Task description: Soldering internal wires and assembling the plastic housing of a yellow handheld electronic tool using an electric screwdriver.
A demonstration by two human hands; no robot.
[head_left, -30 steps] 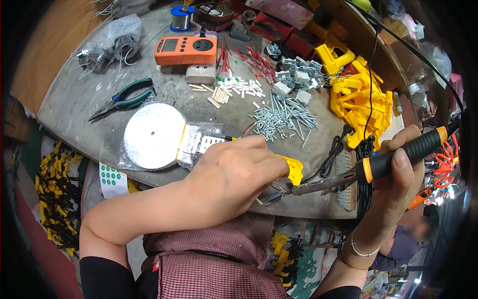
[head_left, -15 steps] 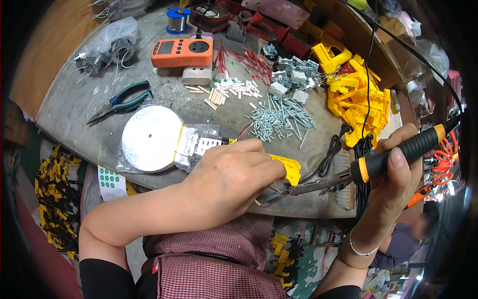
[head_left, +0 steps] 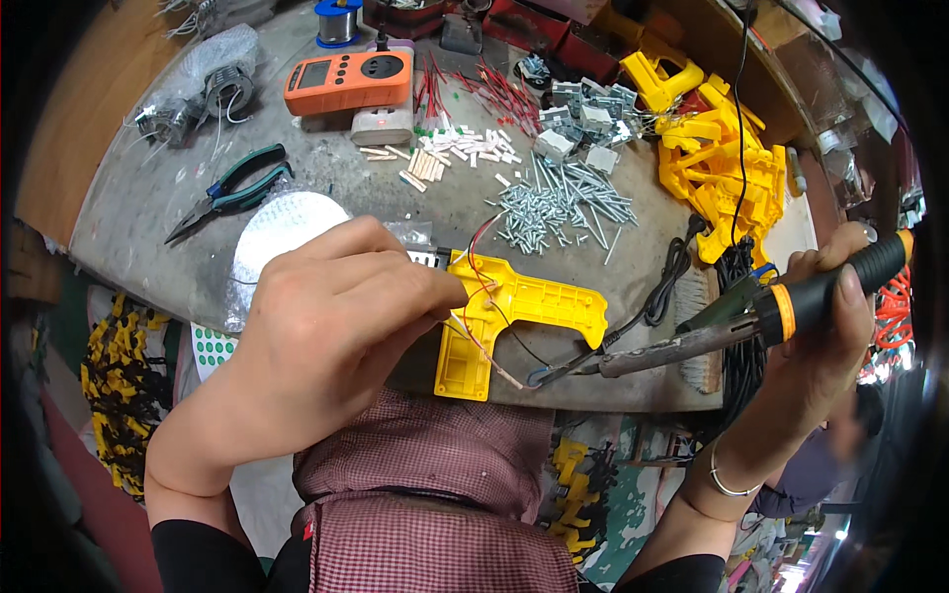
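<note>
My right hand (head_left: 820, 371) is closed round the black handle of a soldering iron (head_left: 682, 350), whose tip points left. That tip lies by the end of a thin light-coloured wire (head_left: 486, 354), close to the table's front edge; whether they touch is hard to tell. My left hand (head_left: 336, 306) pinches the wire's upper part between thumb and fingers, partly hiding it. Beneath them a yellow plastic housing half (head_left: 554, 304), shaped like a pistol grip, lies hollow side up with red and dark wires inside. A white round disc (head_left: 287, 232) in clear wrap is partly covered by my left hand.
Pliers (head_left: 227, 190) lie at the left. Behind are an orange meter (head_left: 348, 81), a solder spool (head_left: 338, 24), red wires (head_left: 499, 94), white sleeves (head_left: 474, 145) and screws (head_left: 554, 212). Yellow housings (head_left: 727, 173) pile up at the right, near a black cable (head_left: 660, 287).
My left hand has moved left and up from over the yellow housing, which is now largely uncovered. The soldering iron and right hand have shifted slightly right. The view has shifted a little.
</note>
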